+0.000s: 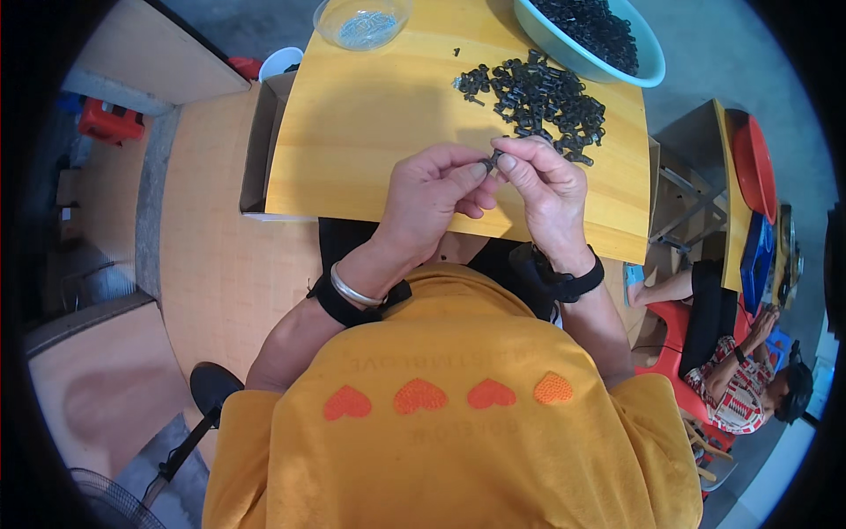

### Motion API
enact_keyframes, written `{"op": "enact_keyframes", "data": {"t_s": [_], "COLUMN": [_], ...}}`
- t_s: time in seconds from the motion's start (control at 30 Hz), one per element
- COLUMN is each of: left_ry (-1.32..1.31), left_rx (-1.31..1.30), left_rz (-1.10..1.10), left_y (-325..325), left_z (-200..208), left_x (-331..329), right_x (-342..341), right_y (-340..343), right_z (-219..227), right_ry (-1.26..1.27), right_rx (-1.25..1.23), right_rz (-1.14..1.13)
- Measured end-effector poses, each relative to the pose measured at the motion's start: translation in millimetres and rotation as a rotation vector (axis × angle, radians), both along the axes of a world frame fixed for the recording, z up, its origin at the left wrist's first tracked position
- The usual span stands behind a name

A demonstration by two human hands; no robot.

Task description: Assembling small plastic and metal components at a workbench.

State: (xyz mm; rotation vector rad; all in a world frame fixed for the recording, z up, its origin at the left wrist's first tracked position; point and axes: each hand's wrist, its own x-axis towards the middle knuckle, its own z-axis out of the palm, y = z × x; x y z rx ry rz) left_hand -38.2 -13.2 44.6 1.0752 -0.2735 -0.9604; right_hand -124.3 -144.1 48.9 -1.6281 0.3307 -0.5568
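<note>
Above the near part of the yellow table [352, 132], both hands meet at a small black plastic part [494, 160]. My left hand [434, 189] pinches it between thumb and forefinger, the other fingers curled. From the other side, my right hand [548, 183] grips the same piece with thumb and fingertip. Its exact kind is too small to make out, and the fingertips cover much of it. Just beyond my right hand lies a loose pile of small black plastic parts [551, 101]. One stray black piece [456, 52] rests apart from the pile.
A light-blue basin [648, 66] full of black parts stands at the far right of the table. A clear bowl [363, 25] at the far left holds small silvery pieces. To the right, another person [731, 379] sits by a second table with a red basin [755, 167].
</note>
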Motion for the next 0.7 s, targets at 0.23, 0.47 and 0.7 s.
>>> {"op": "enact_keyframes", "data": {"t_s": [0.23, 0.47, 0.7], "left_ry": [-0.062, -0.001, 0.014], "left_rx": [-0.001, 0.019, 0.073], "left_rz": [0.031, 0.009, -0.019], "left_y": [1, 5, 6], "left_z": [-5, -7, -9], "left_x": [0, 4, 8], "right_x": [4, 5, 9], "right_y": [6, 13, 14], "right_z": [-5, -10, -9], "right_ry": [-0.005, -0.012, -0.022], "right_rx": [-0.072, -0.091, -0.397], "right_rz": [0.0, -0.023, -0.03]}}
